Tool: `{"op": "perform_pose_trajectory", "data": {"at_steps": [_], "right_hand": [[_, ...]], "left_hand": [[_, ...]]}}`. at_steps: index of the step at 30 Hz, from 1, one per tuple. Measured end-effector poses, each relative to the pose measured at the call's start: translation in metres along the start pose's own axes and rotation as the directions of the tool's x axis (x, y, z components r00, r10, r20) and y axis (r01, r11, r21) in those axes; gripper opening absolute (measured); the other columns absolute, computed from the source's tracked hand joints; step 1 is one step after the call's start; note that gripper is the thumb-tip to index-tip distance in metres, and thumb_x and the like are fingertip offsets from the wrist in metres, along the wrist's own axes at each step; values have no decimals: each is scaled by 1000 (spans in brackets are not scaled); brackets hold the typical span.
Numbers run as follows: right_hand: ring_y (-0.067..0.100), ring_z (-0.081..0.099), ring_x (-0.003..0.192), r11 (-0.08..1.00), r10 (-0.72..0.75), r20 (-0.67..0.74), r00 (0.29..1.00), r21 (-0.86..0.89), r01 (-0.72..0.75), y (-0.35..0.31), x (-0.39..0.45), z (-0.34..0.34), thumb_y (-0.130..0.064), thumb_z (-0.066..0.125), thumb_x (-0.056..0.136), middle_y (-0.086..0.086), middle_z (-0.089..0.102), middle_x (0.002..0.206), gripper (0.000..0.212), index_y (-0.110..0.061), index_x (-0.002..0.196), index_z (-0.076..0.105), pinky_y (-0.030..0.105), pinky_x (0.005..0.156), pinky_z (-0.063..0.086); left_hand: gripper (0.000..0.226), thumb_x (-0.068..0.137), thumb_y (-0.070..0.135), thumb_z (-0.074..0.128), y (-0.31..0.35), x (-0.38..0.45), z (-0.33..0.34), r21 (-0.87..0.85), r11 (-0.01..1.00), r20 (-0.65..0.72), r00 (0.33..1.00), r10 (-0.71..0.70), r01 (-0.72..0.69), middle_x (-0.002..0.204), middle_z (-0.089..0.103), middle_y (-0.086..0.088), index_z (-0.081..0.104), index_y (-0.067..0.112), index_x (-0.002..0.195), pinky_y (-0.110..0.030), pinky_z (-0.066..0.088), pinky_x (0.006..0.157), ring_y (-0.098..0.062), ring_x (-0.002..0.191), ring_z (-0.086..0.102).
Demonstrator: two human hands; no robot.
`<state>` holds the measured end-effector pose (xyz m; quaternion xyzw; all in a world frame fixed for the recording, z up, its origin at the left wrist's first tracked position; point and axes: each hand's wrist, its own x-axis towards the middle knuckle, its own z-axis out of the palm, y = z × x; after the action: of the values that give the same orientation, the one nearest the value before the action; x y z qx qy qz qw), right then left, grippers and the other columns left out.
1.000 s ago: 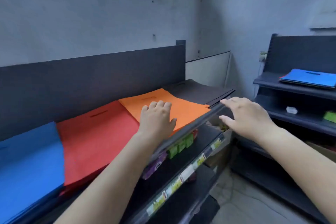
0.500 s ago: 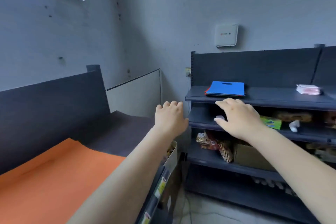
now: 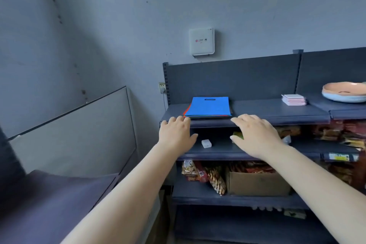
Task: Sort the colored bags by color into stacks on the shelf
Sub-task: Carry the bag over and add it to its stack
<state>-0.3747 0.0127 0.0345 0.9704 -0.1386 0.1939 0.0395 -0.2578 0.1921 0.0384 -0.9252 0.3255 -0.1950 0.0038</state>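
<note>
Bag stack (image 3: 209, 106) lies on top shelf (image 3: 257, 112), blue bag uppermost, red and orange edges showing at its left. Left hand (image 3: 175, 134) and right hand (image 3: 255, 136) reach toward it — fingers extended, holding nothing. Cardboard box (image 3: 257, 183) on lower shelf holds snack packets. Bowl (image 3: 345, 92) at far right — contents not visible.

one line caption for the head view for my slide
Both open hands, left and right, reach toward a blue-topped bag stack on the top shelf.
</note>
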Motion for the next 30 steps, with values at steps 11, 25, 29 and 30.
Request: {"op": "perform_pose_trajectory", "data": {"at_steps": [11,25,29,30], "right_hand": [[20,39,127,996,-81,25,996,49,79,72,139,78,-43,44,95,-3,44,137,47,-21,136,41,34,101,35],[17,34,132,983,13,137,990,181,-38,140,276,173,-42,44,97,-6,38,145,54,-22,145,31,33,99,38],[16,33,134,971,41,213,976,224,-90,145,319,214,-42,43,97,-6,36,147,54,-21,146,31,33,102,37],[16,33,134,968,53,230,972,228,-107,146,329,224,-42,43,98,-5,36,147,54,-21,146,32,33,101,37]], "left_hand": [[44,94,50,42,20,140,74,-13,995,-6,996,-94,94,125,52,0,45,18,124,-35,35,91,-24,117,47],[50,96,49,40,3,292,204,-183,970,78,986,-149,161,136,47,3,40,21,137,-35,33,99,-20,125,43],[49,96,47,43,-12,331,250,-302,933,124,978,-165,196,138,46,5,42,20,137,-31,34,98,-18,127,41],[48,96,46,44,-16,340,260,-333,921,130,977,-168,203,138,47,5,43,19,136,-29,36,96,-18,126,41]]}}
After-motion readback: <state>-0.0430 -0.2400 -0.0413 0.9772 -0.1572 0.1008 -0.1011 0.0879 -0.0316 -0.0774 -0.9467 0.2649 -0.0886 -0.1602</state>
